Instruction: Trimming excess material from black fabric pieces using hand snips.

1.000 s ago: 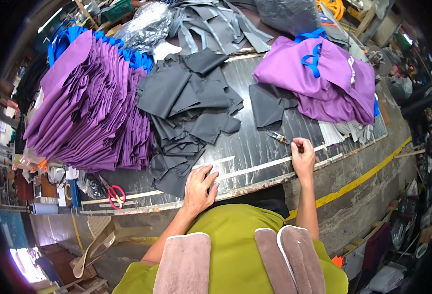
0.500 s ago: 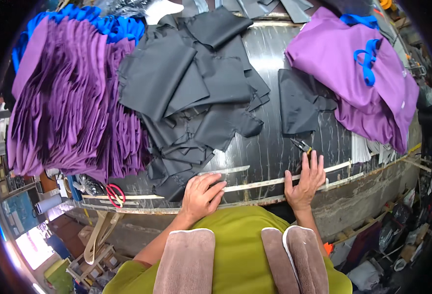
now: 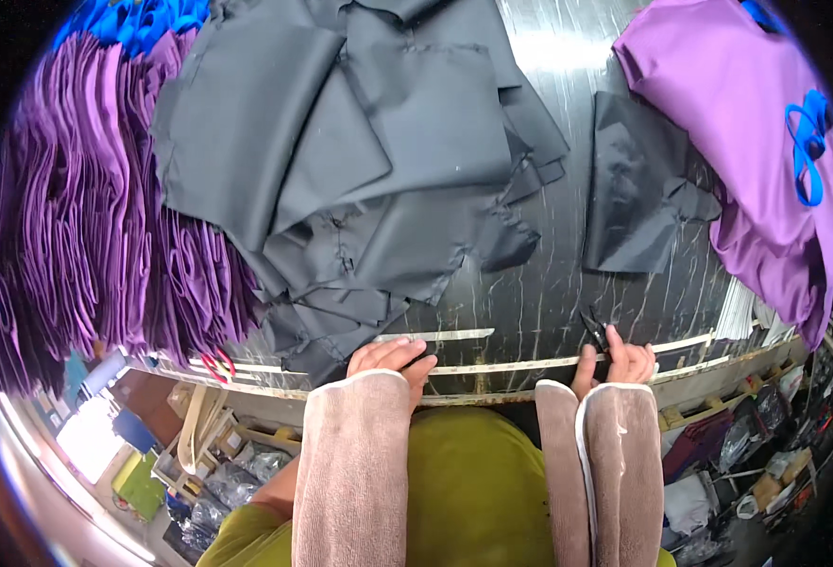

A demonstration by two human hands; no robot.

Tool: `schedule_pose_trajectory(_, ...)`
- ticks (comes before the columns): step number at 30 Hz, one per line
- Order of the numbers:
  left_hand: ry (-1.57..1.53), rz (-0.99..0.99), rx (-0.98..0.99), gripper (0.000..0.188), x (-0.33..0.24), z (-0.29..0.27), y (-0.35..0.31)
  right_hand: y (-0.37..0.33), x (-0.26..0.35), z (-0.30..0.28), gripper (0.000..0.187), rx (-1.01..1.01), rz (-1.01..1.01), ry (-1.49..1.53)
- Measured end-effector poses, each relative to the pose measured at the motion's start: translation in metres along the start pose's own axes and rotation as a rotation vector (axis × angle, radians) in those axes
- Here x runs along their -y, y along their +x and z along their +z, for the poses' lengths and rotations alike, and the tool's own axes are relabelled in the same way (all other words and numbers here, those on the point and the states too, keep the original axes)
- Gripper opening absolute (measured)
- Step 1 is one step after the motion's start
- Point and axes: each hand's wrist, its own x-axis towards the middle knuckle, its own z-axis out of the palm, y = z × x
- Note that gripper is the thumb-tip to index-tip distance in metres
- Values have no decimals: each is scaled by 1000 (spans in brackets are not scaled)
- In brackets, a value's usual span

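Note:
My left hand (image 3: 393,358) rests at the table's near edge, holding nothing. Its fingers lie loosely bent beside the lower tip of a heap of black fabric pieces (image 3: 416,123). Farther right, my right hand (image 3: 624,363) has its thumb and forefinger closed about the handles of small dark thread snips (image 3: 592,324), whose tips point away from me. Just beyond the snips lies a folded black fabric piece (image 3: 632,180). Brown plush bands with white edging (image 3: 355,463) cover my forearms from view, and part of both hands too.
A thick stack of purple fabric items (image 3: 76,208) with blue straps (image 3: 138,26) fills the left. A purple fabric piece (image 3: 719,94) with a blue loop (image 3: 807,151) lies at right. Red-handled scissors (image 3: 218,367) sit at the near left edge. A pale measuring strip (image 3: 506,366) runs along the front.
My right hand's outstretched fingers have bent in, and thumb and forefinger have closed on the snips. My left hand stays at the table edge. The whole view has shifted, bringing the table closer.

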Motion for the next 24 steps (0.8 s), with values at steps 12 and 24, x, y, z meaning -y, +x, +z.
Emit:
schedule_pose_trajectory(12, 58, 307, -318, 26, -15, -4, -31, 20, 22, -6, 12, -449, -163, 176)
schedule_pose_trajectory(24, 277, -39, -737, 29, -22, -25, -125, 38, -4, -3, 9, -403, -275, 79)
